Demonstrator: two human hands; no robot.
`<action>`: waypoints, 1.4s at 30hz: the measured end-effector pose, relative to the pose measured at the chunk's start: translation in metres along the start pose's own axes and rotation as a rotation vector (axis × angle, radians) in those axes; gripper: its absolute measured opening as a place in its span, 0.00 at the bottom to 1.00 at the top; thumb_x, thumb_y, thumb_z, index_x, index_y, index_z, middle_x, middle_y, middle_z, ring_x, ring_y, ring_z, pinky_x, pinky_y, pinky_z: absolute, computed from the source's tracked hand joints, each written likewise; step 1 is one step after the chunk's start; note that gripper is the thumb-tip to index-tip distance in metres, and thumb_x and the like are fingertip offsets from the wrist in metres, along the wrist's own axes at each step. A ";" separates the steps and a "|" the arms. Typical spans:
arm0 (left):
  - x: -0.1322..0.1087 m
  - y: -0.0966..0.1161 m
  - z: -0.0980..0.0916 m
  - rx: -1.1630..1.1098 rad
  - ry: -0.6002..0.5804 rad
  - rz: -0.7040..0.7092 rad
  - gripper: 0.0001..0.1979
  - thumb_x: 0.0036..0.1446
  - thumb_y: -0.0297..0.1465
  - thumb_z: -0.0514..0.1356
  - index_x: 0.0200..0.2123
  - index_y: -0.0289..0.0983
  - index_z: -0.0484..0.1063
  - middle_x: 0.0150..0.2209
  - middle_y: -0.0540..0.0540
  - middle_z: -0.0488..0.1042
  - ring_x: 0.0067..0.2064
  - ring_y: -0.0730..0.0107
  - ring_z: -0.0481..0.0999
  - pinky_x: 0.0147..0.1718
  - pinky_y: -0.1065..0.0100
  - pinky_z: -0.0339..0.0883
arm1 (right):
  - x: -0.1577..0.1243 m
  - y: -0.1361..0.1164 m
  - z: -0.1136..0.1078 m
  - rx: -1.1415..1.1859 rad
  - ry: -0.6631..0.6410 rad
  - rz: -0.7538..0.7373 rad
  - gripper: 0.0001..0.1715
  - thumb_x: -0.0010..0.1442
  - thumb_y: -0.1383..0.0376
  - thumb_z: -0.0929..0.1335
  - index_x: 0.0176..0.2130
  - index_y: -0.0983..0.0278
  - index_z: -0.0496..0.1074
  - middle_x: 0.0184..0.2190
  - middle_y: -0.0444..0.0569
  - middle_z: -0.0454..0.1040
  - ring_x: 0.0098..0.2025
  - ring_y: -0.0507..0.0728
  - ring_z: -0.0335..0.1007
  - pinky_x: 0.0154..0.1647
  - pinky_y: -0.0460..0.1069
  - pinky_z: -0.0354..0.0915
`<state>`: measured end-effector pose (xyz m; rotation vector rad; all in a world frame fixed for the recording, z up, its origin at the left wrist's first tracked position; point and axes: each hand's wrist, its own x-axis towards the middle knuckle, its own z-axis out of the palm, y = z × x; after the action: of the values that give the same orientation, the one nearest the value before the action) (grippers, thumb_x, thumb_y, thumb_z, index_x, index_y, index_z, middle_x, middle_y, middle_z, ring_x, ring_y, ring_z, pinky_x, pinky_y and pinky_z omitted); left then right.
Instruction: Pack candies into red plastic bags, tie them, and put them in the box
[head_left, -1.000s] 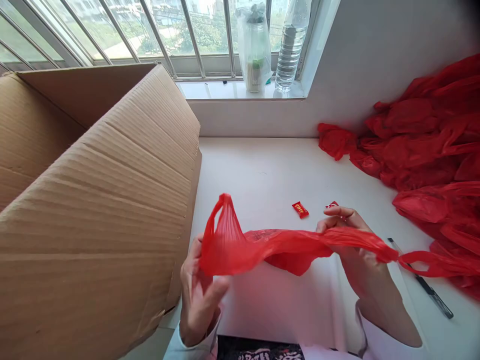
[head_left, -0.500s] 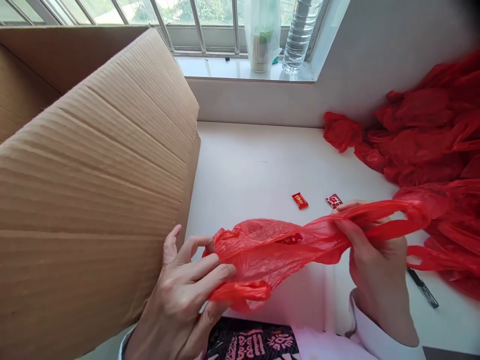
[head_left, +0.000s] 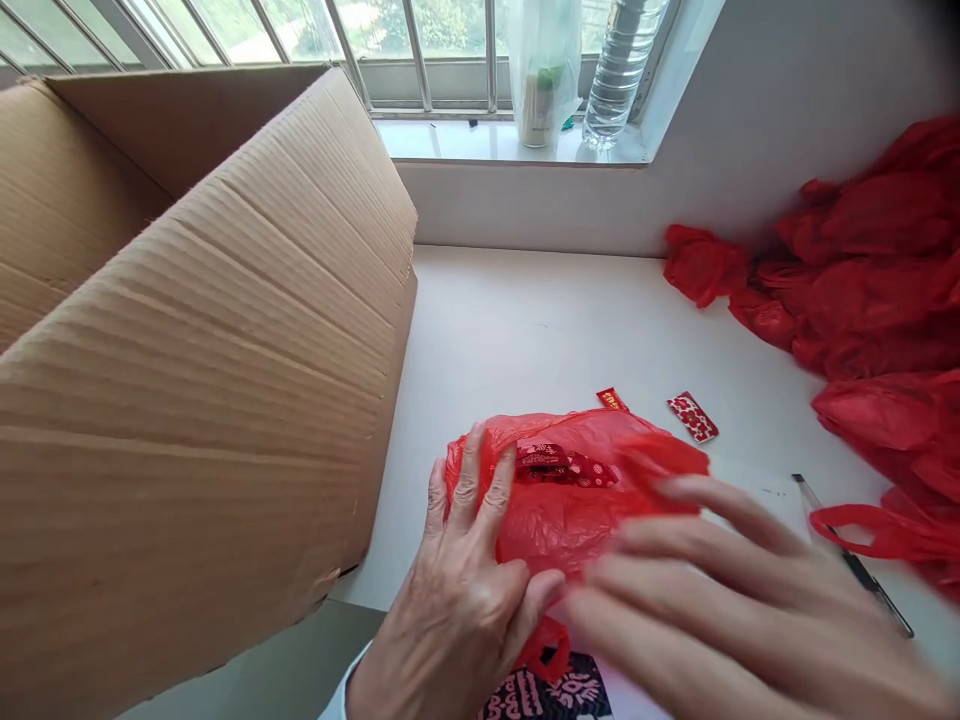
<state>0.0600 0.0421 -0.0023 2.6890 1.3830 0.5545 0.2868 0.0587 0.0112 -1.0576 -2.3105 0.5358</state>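
Observation:
A thin red plastic bag (head_left: 570,525) lies on the white table, its mouth partly spread, with dark red patterned packets (head_left: 559,465) showing inside. My left hand (head_left: 469,590) is on the bag's left side; its outer fingers stretch over the film, while thumb and bent index finger close on the bag. One handle loop hangs below the thumb. My right hand (head_left: 735,600), blurred by motion, is at the bag's right edge with fingers stretched and apart. Just beyond the bag lie a small red wrapper (head_left: 611,399), partly covered, and a red-and-white patterned packet (head_left: 693,417).
A large open cardboard box (head_left: 262,360) fills the left side. Red plastic bags (head_left: 862,290) are heaped at the right, near a black pen (head_left: 862,572). A clear bottle (head_left: 619,75) stands on the windowsill. A black-and-pink printed item (head_left: 559,692) shows at the bottom edge.
The bag, stretched between both hands before, now rests lower with its mouth spread. My right hand has let go of its end and moved down and left; my left hand has shifted right.

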 end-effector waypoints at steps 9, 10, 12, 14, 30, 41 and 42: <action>-0.004 -0.006 0.011 0.059 -0.018 -0.064 0.18 0.61 0.27 0.54 0.19 0.36 0.70 0.45 0.37 0.77 0.64 0.32 0.57 0.49 0.18 0.40 | 0.006 0.042 0.043 -0.433 -0.233 0.057 0.43 0.32 0.55 0.78 0.48 0.62 0.71 0.51 0.60 0.70 0.56 0.74 0.61 0.58 0.73 0.53; -0.002 -0.007 0.012 0.057 -0.004 -0.056 0.17 0.61 0.28 0.54 0.20 0.36 0.70 0.44 0.38 0.77 0.64 0.32 0.56 0.50 0.18 0.38 | 0.002 0.041 0.043 -0.390 -0.240 0.034 0.40 0.35 0.52 0.77 0.47 0.59 0.71 0.52 0.57 0.69 0.58 0.72 0.59 0.60 0.72 0.52; 0.003 -0.006 0.014 0.052 -0.007 -0.035 0.13 0.62 0.30 0.54 0.27 0.38 0.73 0.44 0.40 0.78 0.66 0.35 0.52 0.53 0.20 0.31 | -0.002 0.037 0.044 -0.323 -0.267 -0.012 0.29 0.42 0.50 0.74 0.44 0.56 0.72 0.54 0.51 0.68 0.60 0.68 0.57 0.64 0.69 0.47; 0.006 -0.006 0.020 0.060 -0.059 -0.020 0.08 0.63 0.31 0.55 0.41 0.40 0.74 0.48 0.43 0.77 0.68 0.39 0.45 0.55 0.23 0.24 | -0.002 0.036 0.047 -0.317 -0.279 -0.028 0.22 0.47 0.50 0.72 0.41 0.56 0.72 0.55 0.50 0.67 0.61 0.67 0.55 0.66 0.69 0.43; 0.034 -0.014 0.058 0.043 -0.217 -0.178 0.11 0.56 0.25 0.61 0.43 0.41 0.74 0.39 0.41 0.77 0.66 0.32 0.50 0.53 0.21 0.39 | 0.003 0.071 0.041 -0.599 -0.287 0.004 0.20 0.50 0.52 0.74 0.21 0.64 0.72 0.40 0.56 0.74 0.49 0.68 0.66 0.59 0.71 0.51; 0.044 -0.030 0.076 0.401 -0.157 -0.338 0.15 0.65 0.30 0.51 0.29 0.32 0.73 0.29 0.39 0.75 0.66 0.31 0.49 0.49 0.18 0.31 | 0.016 0.073 0.083 -0.619 -0.113 0.112 0.07 0.55 0.64 0.70 0.37 0.63 0.73 0.41 0.51 0.74 0.49 0.63 0.67 0.64 0.66 0.51; 0.045 -0.032 0.076 0.404 -0.130 -0.345 0.15 0.65 0.31 0.51 0.29 0.33 0.72 0.28 0.40 0.75 0.66 0.30 0.50 0.48 0.17 0.31 | 0.015 0.075 0.083 -0.619 -0.114 0.112 0.11 0.55 0.63 0.70 0.40 0.63 0.73 0.44 0.52 0.73 0.52 0.63 0.66 0.64 0.65 0.50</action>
<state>0.0855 0.1048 -0.0678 2.5995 2.0425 0.0721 0.2700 0.1050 -0.0896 -1.4693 -2.5987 -0.1050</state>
